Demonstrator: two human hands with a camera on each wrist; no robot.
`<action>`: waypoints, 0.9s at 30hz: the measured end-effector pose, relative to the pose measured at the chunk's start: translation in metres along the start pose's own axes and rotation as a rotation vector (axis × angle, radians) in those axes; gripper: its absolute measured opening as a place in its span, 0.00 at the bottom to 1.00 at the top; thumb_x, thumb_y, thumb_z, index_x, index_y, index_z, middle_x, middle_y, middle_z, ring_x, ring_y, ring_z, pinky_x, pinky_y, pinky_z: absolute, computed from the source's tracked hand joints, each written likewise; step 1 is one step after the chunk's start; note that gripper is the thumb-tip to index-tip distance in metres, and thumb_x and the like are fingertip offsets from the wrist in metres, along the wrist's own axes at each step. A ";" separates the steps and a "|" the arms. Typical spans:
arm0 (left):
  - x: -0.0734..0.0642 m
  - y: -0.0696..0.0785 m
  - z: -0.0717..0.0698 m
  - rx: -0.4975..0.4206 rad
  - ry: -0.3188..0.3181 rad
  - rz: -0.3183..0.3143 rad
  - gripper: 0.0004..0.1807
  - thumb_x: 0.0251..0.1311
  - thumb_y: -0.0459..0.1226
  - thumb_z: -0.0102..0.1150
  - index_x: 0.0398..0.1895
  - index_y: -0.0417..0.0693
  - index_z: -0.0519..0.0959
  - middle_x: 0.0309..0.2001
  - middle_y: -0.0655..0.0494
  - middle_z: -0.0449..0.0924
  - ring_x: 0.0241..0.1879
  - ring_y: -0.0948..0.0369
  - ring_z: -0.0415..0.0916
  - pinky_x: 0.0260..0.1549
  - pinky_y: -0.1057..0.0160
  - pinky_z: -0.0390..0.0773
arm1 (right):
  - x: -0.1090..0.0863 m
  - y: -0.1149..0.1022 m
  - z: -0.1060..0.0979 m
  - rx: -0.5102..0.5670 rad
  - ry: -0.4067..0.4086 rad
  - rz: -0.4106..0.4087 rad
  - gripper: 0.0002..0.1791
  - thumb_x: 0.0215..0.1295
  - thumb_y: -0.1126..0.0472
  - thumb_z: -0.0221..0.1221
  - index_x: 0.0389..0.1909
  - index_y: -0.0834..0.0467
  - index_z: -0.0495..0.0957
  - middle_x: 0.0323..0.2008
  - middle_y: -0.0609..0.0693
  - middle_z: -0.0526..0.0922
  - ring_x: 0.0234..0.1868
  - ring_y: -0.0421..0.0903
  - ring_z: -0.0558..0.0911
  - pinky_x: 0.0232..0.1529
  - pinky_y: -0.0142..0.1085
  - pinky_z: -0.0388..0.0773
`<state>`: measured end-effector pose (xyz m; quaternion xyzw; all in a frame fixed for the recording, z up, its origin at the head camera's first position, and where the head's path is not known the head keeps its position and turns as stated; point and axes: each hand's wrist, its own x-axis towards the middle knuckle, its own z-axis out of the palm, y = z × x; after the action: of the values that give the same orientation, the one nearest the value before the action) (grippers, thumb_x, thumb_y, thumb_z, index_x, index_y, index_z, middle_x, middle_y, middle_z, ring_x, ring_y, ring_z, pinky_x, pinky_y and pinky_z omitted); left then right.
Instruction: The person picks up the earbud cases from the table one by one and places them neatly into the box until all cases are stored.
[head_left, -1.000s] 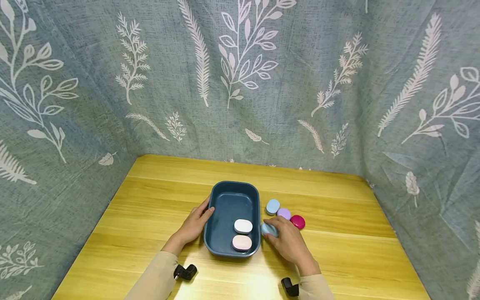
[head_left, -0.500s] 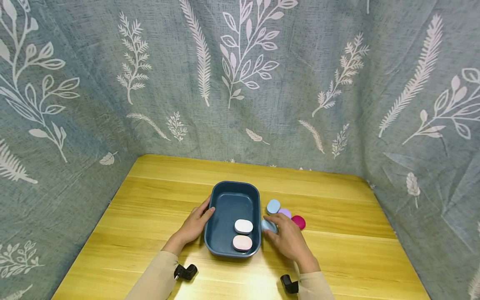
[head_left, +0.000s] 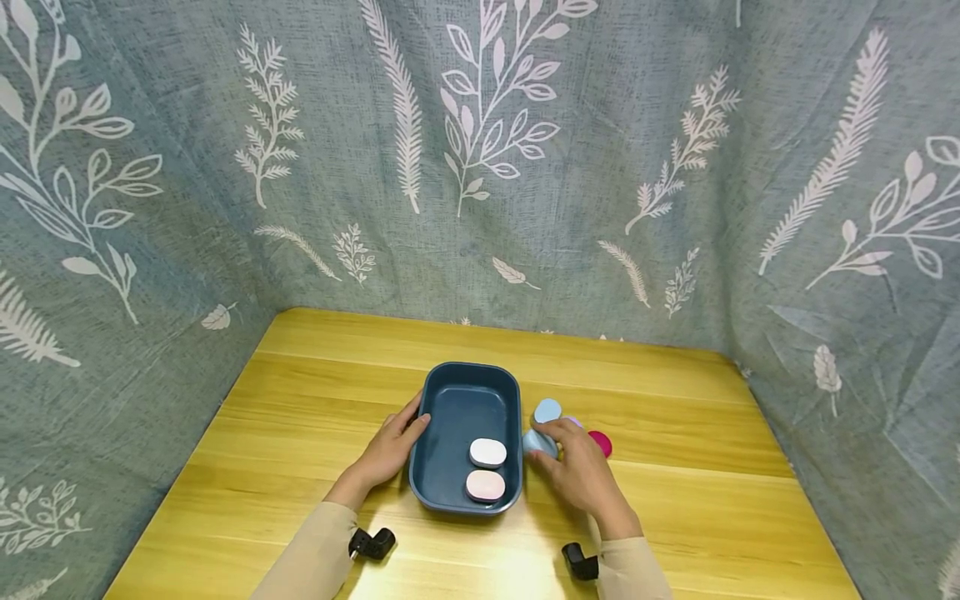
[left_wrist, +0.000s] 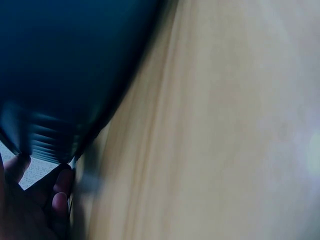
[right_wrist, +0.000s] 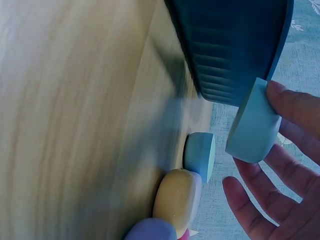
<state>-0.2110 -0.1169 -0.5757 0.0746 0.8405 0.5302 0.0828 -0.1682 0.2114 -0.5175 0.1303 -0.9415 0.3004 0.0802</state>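
Note:
My left hand [head_left: 388, 450] holds the left side of a dark blue rectangular tray [head_left: 463, 412]; in the left wrist view its fingers reach along the tray's outer wall [left_wrist: 55, 130]. Inside, at the near right, lie a white oval piece [head_left: 488, 452] and a pale pink one [head_left: 486, 485]. Just outside the right wall, my right hand [head_left: 581, 471] pinches a light blue oval piece [head_left: 540, 443], shaped like a small soap bar. The right wrist view shows this held piece [right_wrist: 254, 125] between thumb and fingers, raised off the table and tilted.
Beyond my right hand rest another light blue piece [head_left: 547, 411], a partly hidden lavender one [head_left: 572, 422] and a crimson one [head_left: 602, 443]. The right wrist view also shows a cream-sided piece [right_wrist: 172, 200]. A patterned curtain [head_left: 450, 250] surrounds the wooden table [head_left: 337, 358].
My right hand has shifted slightly away from me with the light blue piece, now covering more of the lavender and crimson pieces. The left hand and tray have stayed in place.

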 end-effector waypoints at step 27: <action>0.014 -0.004 -0.007 -0.016 -0.016 0.025 0.34 0.78 0.60 0.45 0.83 0.75 0.53 0.77 0.47 0.64 0.73 0.47 0.63 0.72 0.37 0.60 | 0.028 -0.008 -0.007 0.058 0.028 0.006 0.24 0.64 0.60 0.72 0.62 0.56 0.83 0.56 0.53 0.84 0.55 0.54 0.84 0.52 0.50 0.82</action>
<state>-0.2262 -0.1220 -0.5773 0.0886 0.8346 0.5372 0.0834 -0.1919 0.2040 -0.5010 0.1253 -0.9316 0.3295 0.0887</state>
